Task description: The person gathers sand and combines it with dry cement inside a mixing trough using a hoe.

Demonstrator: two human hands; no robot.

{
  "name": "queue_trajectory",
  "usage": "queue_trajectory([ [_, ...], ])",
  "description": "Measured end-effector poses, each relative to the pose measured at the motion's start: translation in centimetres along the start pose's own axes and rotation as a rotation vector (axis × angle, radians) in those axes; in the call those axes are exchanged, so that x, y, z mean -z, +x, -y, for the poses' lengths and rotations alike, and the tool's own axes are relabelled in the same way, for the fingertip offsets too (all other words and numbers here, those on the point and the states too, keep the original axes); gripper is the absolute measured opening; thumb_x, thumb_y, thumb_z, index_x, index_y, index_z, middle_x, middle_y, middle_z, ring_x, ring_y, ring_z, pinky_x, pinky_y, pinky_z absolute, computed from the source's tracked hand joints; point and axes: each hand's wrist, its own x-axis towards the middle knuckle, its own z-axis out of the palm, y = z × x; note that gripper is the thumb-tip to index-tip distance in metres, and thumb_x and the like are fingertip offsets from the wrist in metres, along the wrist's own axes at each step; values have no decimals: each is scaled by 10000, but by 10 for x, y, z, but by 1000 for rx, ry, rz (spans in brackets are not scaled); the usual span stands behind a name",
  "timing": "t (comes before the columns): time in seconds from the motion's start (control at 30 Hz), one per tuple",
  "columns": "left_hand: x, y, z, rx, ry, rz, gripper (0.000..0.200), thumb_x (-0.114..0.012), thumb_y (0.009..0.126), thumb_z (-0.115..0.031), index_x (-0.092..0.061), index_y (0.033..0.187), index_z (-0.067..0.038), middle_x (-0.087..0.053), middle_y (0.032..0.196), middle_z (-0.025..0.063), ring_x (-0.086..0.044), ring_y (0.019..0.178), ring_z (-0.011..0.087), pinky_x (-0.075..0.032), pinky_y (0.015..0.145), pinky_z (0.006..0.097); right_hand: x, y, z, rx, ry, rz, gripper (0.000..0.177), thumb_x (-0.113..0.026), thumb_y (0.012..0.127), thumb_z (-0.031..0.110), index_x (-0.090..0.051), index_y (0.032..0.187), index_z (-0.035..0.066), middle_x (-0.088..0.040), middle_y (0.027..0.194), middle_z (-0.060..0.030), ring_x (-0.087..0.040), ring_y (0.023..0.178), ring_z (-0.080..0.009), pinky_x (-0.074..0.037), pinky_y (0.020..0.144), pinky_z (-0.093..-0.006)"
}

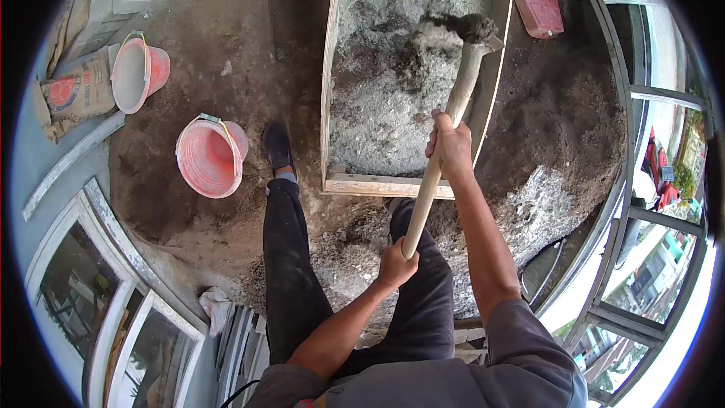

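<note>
The left hand (397, 266) is closed in a fist around the lower end of the wooden handle of a hoe (424, 204), near the wearer's thigh. The right hand (453, 149) is wrapped around the same handle farther up, well apart from the left, with its forearm extended forward. The handle runs obliquely away from the body, and the hoe's soil-caked head (482, 30) is positioned over the right side of a wooden trough (385, 183). Dark material at the head is blurred; contact between the blade and the contents cannot be determined. The trough contains a grey, crumbly mix (370, 117) with darker patches, uneven across its surface. The wearer stands at the near end of the trough, in dark trousers; one dark shoe (277, 145) is on the ground beside its left wall, the other foot partly hidden behind the handle. To the left, a pink bucket (238, 140) shows a residue-coated interior; a second pink bucket (157, 72) is located beyond it, beside a printed paper sack (79, 91). To the right of the trough's far part is a red plastic container (538, 7). Nearer, pale powdery material (544, 204) covers part of the brown ground. Window frames (151, 310) flank the lower left; a metal framework (634, 215) borders the right.
</note>
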Motion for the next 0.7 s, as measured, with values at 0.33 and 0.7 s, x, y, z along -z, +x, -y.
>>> queue_trajectory([
  [0.33, 31, 134, -44, 23, 9, -112, 187, -678, 855, -115, -663, 964, 37, -696, 757, 213, -715, 716, 366, -548, 689, 453, -85, 159, 5, -61, 3, 103, 390, -687, 953, 327, -549, 750, 23, -535, 581, -81, -528, 425, -229, -465, 419, -414],
  [0.7, 49, -9, -8, 114, -19, -32, 204, -698, 851, -163, -687, 1006, -30, -713, 822, 254, -721, 827, 449, -578, 720, 517, -74, -5, 0, -24, -81, 55, 319, -677, 949, 315, -568, 860, 29, -530, 568, -47, -524, 415, -177, -451, 415, -341],
])
